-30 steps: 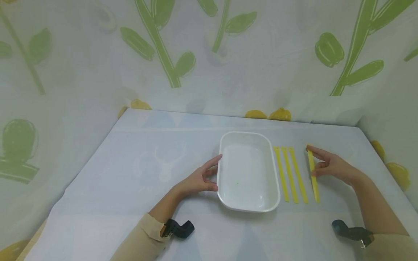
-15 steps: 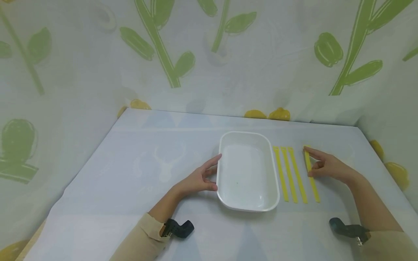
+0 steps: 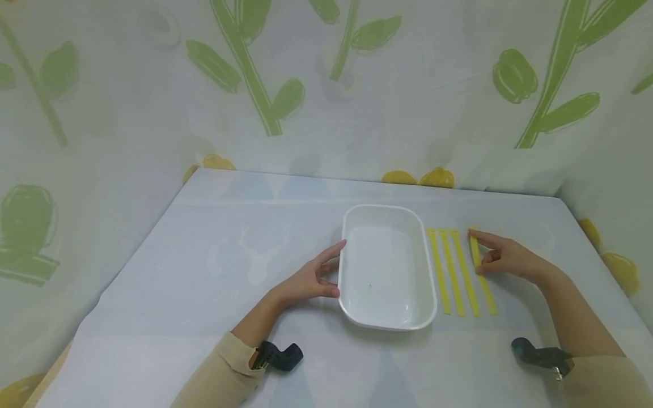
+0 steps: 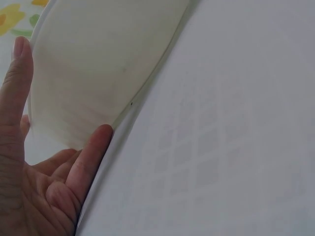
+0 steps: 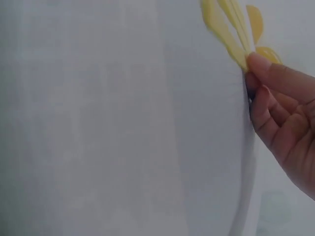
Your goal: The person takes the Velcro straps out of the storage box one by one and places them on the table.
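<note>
A white rectangular basin (image 3: 385, 266) stands on the table. My left hand (image 3: 308, 280) rests against its left side, fingers stretched apart along the rim and thumb at the near part. From the left wrist, the basin's outer wall (image 4: 103, 64) shows, with fingertips touching it. Three flat yellow strips with slotted far ends lie side by side right of the basin, the nearest to it being a yellow strip (image 3: 440, 277). Further right, my right hand (image 3: 510, 260) pinches another yellow strip (image 3: 488, 296), index finger near its far end, thumb lower down. Part of that strip hides behind the fingers.
A pale printed cloth covers the table (image 3: 204, 266). Behind and beside it hang white curtains (image 3: 357, 124) with green plant prints. Dark wrist cameras sit at both sleeves, such as the left camera (image 3: 283, 357).
My right hand has shifted left with the yellow strip, bringing its far end closer to the other three. The left hand and the basin have stayed in place.
</note>
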Motion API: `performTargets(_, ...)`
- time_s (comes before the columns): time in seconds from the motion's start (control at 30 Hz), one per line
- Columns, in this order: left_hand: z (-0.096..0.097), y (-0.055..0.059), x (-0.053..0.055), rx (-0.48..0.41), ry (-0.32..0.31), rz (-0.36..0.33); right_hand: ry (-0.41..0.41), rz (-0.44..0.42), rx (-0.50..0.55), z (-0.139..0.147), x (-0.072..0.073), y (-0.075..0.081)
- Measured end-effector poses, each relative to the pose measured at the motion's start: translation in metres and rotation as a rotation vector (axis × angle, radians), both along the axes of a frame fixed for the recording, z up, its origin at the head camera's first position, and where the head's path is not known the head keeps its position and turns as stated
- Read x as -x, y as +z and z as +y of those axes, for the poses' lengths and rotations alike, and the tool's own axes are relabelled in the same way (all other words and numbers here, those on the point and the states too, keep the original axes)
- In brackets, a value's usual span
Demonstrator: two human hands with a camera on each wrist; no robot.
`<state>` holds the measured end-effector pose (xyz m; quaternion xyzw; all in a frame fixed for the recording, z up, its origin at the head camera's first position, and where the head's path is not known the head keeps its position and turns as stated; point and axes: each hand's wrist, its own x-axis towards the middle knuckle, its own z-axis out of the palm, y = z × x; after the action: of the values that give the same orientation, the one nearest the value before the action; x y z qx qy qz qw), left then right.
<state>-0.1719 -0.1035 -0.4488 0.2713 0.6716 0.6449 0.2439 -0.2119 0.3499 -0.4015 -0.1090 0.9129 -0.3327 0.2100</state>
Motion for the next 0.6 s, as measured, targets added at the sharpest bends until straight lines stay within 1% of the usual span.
performTargets(0.13,0.0,0.002,0.0,-0.006,-0.007,0.002,-0.002,-0.01,-0.022,-0.002,-0.001,0.003)
performTargets(0.23,0.001,0.002,0.0,-0.014,-0.013,0.005,0.01,0.004,-0.066,-0.004,-0.001,0.005)
performTargets(0.43,0.0,0.003,0.0,-0.017,-0.017,0.003,0.035,0.009,-0.177,-0.008,0.006,0.008)
performTargets(0.6,0.0,0.002,0.001,-0.002,-0.014,0.019,0.033,-0.003,-0.207,-0.008,0.01,0.006)
